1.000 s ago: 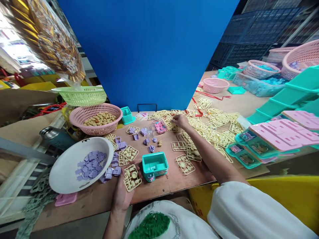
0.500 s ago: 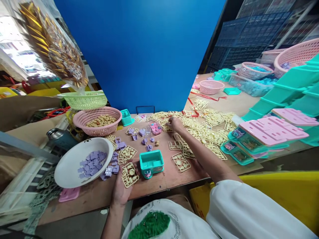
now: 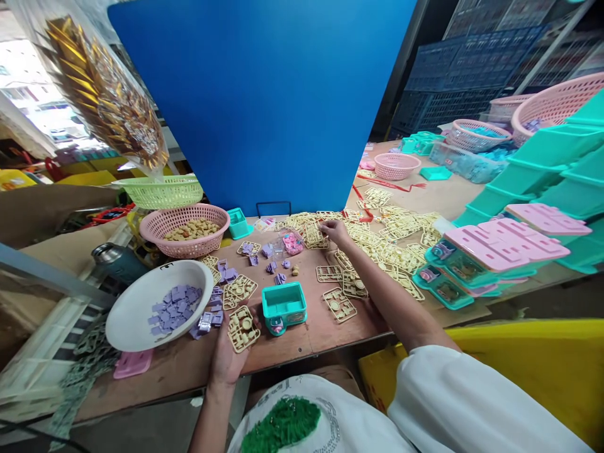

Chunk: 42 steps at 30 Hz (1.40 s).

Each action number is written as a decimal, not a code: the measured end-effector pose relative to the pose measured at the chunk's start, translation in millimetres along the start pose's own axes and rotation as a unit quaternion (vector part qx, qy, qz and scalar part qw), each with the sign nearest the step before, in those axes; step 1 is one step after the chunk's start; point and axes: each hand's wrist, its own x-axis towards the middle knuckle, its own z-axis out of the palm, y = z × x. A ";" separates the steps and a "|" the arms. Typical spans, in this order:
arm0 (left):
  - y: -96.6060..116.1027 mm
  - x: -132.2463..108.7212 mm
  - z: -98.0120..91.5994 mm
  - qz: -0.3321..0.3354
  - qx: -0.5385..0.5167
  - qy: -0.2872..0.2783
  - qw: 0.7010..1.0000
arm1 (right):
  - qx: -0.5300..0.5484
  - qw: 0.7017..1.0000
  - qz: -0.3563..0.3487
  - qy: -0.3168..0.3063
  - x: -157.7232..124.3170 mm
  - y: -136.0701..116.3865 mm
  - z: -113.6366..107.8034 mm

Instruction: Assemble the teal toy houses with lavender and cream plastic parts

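My left hand is closed on a cream plastic parts frame, a flat sprue with small round and long pieces in it, just over the table's front edge. Right beside it stands a turquoise toy box, open at the top, with a pink and purple sticker at its front corner. My right hand reaches far forward to the heap of cream sprues. Its fingers pinch the edge of one upright cream sprue. Purple plastic parts and another cream sprue lie beyond my left hand.
A white bowl of purple pieces stands at left, with a pink basket of tan pieces behind it. The blue board rises at the back. Turquoise boxes with pink lids are stacked at right. A small bag of pink pieces lies mid-table.
The whole view has shifted slightly. My right hand has moved a little to the right at the sprue heap; my left hand keeps the same sprue.
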 end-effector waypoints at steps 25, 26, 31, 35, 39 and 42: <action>0.1 -1.8 2.8 0.009 0.005 -0.009 1.000 | -0.154 0.985 -0.059 0.046 -14.3 -5.7 -6.7; 0.0 -1.8 2.3 0.009 0.003 -0.009 1.000 | -0.167 0.983 -0.063 0.048 -16.6 -6.4 -8.2; 0.3 -0.5 2.1 0.007 0.003 -0.002 1.000 | -0.244 0.963 -0.113 0.024 -34.3 -13.2 -3.7; 0.6 -0.4 2.6 0.009 0.001 0.007 1.000 | -0.303 0.942 -0.143 -0.002 -44.4 -18.7 12.3; 0.1 -1.3 1.0 0.010 -0.003 -0.001 1.000 | -0.336 0.931 -0.142 -0.015 -42.8 -19.6 17.1; -0.4 -0.3 -0.9 0.007 -0.002 -0.009 1.000 | -0.346 0.928 -0.138 -0.011 -40.1 -18.8 14.5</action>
